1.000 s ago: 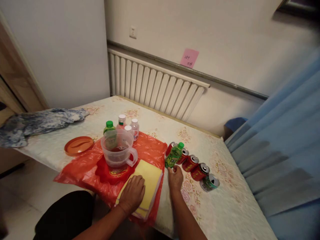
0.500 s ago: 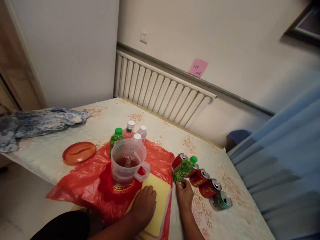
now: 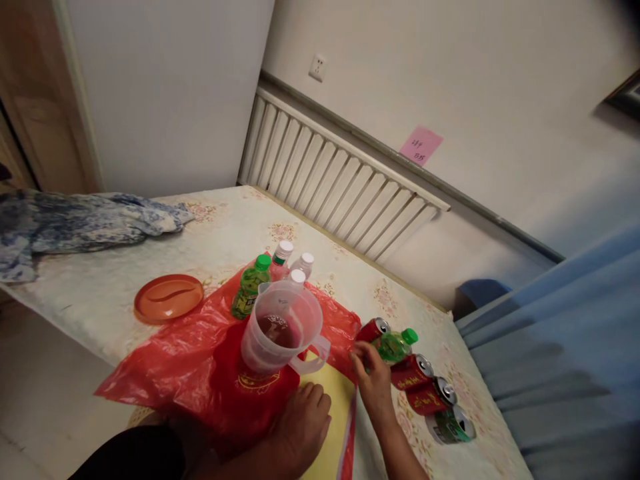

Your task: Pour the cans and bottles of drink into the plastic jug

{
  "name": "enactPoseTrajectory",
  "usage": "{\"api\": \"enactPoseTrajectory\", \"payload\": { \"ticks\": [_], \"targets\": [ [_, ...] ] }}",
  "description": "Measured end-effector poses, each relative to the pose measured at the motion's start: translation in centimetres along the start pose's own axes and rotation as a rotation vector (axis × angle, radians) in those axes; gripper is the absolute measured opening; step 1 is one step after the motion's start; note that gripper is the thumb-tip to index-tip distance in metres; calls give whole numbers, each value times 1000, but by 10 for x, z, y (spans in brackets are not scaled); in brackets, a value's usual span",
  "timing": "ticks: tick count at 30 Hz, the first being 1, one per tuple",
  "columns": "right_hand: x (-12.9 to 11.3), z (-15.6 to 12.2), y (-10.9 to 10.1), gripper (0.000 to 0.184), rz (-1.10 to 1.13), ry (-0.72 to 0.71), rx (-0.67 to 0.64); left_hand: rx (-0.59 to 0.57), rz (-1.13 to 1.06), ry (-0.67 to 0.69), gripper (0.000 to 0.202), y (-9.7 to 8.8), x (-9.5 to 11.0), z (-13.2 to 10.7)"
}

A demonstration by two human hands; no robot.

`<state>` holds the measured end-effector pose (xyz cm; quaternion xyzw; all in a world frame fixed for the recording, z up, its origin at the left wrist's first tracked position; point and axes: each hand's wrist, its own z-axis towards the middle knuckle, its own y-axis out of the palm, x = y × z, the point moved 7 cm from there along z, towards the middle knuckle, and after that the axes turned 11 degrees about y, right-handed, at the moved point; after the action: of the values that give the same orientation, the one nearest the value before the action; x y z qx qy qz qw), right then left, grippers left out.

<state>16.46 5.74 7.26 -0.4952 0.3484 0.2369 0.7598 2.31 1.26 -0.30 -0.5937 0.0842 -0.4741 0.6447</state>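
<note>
floral tablecloth (image 3: 230,243): light, spans the view.
patterned cloth (image 3: 100,220): blue-white, crumpled, far left end.
orange dish (image 3: 167,299): just left of the red plastic sheet (image 3: 165,367), which is wrinkled, shiny, under the center stuff.
red plate (image 3: 227,373): on the sheet, gold mark near its middle.
left green bottle (image 3: 250,288): green cap on, behind the jug (image 3: 295,310).
jug: translucent, some reddish-brown liquid, on the plate, handle to the right.
white-capped bottles (image 3: 283,252): three, grouped behind the jug, partly hidden.
left hand (image 3: 307,423): on the yellow pad (image 3: 340,400), fingers bent and close together; can't tell if they grip anything.
yellow pad: front center, under left hand, left part covered.
radiator (image 3: 340,180): white, on the wall behind.
right hand (image 3: 373,380): just beside right green bottle (image 3: 393,347); fingers bent, narrow gap to thumb. Can't tell if it touches the bottle or holds anything.
right green bottle: green cap on, among the red cans (image 3: 427,397), right of the sheet.
pink note (image 3: 421,145): on wall, handwritten.
green can (image 3: 445,427): near end of the can row, top opened.
curtain (image 3: 565,360): blue, far right.
</note>
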Motion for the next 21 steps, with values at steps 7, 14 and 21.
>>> {"api": "enactPoseTrajectory", "payload": {
  "ticks": [7, 14, 21],
  "targets": [
    [-124, 74, 59, 59, -249, -510, -282, 74, -171, 120, 7, -9, 0, -7],
    [-180, 90, 107, 57, -481, -771, -486, 130, -219, 135, 11, -23, 1, -8],
    [-175, 92, 113, 36, -415, -634, -528, 166, -264, 142, 10, -30, 3, -8]
  ]
}}
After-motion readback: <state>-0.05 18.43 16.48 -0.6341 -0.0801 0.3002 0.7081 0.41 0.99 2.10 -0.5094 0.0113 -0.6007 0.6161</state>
